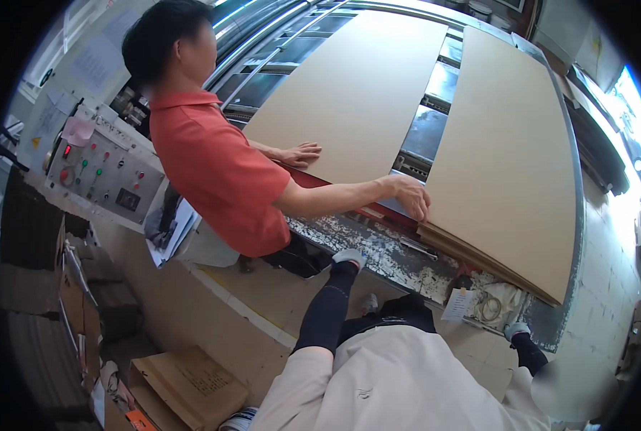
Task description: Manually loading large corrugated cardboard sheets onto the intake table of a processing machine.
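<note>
My left hand (349,256), in a pale glove with a dark sleeve above it, rests on the worn front edge of the machine bed (399,262), fingers laid out and nothing held. At the bed's near right corner is my right hand (517,330), also gloved; its fingers are too small to make out. Between my hands, a paper slip (457,304) hangs by a tape roll (490,309). Beyond lie a stack of brown cardboard sheets (503,158) on the right and another large cardboard sheet (356,86) on the left.
A co-worker in a red shirt (220,172) stands at my left, one hand on each cardboard pile. Behind that person is a control panel (101,172) with buttons. A cardboard box (191,384) and stacked dark board (29,251) sit on the left. Tiled floor (597,287) runs along the right.
</note>
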Demonstrator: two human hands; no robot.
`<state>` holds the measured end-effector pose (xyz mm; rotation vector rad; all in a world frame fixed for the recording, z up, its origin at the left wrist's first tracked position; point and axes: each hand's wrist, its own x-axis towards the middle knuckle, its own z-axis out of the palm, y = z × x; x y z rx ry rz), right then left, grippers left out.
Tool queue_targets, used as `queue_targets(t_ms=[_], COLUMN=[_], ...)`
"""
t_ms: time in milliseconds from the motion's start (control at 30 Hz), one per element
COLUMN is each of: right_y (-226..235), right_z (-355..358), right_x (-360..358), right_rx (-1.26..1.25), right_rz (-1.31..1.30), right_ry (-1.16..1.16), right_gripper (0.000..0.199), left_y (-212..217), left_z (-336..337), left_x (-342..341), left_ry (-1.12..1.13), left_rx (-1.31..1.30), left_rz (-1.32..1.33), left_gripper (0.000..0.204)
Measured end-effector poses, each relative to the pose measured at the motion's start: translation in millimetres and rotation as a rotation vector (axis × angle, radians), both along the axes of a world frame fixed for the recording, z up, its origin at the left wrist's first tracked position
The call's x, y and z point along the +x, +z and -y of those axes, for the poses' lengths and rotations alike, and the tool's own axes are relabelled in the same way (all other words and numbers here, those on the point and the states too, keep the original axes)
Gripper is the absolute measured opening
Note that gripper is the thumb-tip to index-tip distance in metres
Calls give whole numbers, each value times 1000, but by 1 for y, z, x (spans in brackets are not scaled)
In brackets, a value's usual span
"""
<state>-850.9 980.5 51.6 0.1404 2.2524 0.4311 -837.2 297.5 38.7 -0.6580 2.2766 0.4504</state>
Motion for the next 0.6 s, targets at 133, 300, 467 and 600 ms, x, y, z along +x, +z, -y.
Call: queue_targets(t_ms=[133,300,467,600], right_y=[-19,-30,-39,-35], right_z=[-30,-15,-41,-21], right_x=[14,-1,4,12], right_rx=[28,62,65,73], right_rz=[-23,-37,-60,-336], right_ry=[378,36,8,-7], right_gripper=[58,56,64,57], left_y=[-5,-13,2,17], left_z=[-19,-29,-31,-29], left_x=[-12,-13,-20,-18], left_ry=[-205,-264,-261,-231], left_rx=[22,47,31,4], left_rz=[-13,17,15,91], left_gripper=[70,87,91,90])
